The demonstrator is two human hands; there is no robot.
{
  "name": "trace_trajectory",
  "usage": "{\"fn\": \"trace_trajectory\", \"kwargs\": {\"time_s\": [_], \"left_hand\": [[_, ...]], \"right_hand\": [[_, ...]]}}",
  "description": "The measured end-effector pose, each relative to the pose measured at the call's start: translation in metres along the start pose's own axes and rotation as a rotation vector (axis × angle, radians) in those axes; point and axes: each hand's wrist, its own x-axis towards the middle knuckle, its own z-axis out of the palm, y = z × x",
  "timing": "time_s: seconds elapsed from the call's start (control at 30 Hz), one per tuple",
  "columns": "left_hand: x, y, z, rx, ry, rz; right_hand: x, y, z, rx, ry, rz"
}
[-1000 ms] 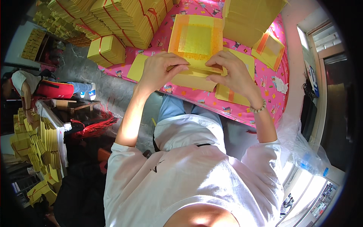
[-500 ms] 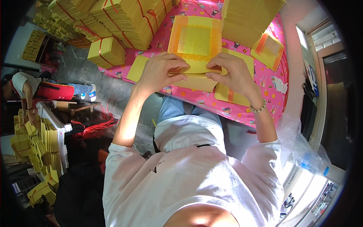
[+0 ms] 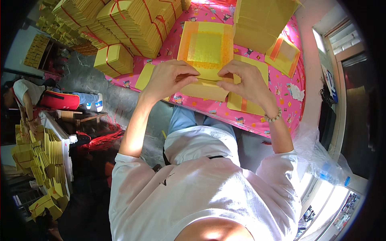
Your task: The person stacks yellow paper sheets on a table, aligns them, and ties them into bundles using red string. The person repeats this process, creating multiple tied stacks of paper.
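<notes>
A yellow paper piece (image 3: 205, 50) with orange bands and a shiny yellow-green middle lies on the pink patterned tabletop, in front of me. At its near left corner, my left hand (image 3: 171, 78) is closed, thumb below and fingers above the edge. My right hand (image 3: 247, 80), with a beaded bracelet on the wrist, pinches the same edge near its right corner. Between and below the hands shows the pale front side of a yellow paper block (image 3: 205, 92). How many layers the fingertips hold is hidden.
Tall bundles of yellow paper (image 3: 132, 24) tied with red cord stand at the far left, a smaller tied bundle (image 3: 113, 60) nearer. Upright yellow sheets (image 3: 261, 24) rise at far right, beside an orange-striped piece (image 3: 282, 56). Another person (image 3: 28, 94) handles yellow paper at left.
The scene sits slightly lower in the picture, as if my head moved a little. Both hands stay pinched on the paper's near edge, with only small finger shifts.
</notes>
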Motion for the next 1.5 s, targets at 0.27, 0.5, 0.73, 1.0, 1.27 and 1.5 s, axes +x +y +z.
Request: {"fn": "trace_trajectory", "kwargs": {"time_s": [0.27, 0.5, 0.73, 1.0, 1.27, 1.5], "left_hand": [[0.004, 0.011, -0.003, 0.071, -0.035, 0.036], [0.015, 0.007, 0.02, 0.244, 0.238, 0.135], [0.016, 0.011, 0.006, -0.03, 0.479, 0.048], [0.005, 0.013, 0.03, -0.783, 0.36, -0.084], [0.028, 0.015, 0.035, -0.498, 0.607, 0.1], [0.025, 0.002, 0.049, -0.924, 0.426, -0.005]], "right_hand": [[-0.001, 0.001, 0.013, -0.317, 0.194, -0.26], [0.009, -0.004, 0.004, -0.165, 0.307, -0.179], [0.024, 0.019, 0.021, 0.592, 0.485, 0.242], [0.024, 0.002, 0.016, 0.952, 0.159, 0.062], [0.02, -0.012, 0.008, 0.771, 0.152, 0.073], [0.022, -0.008, 0.014, 0.795, 0.237, 0.087]]}}
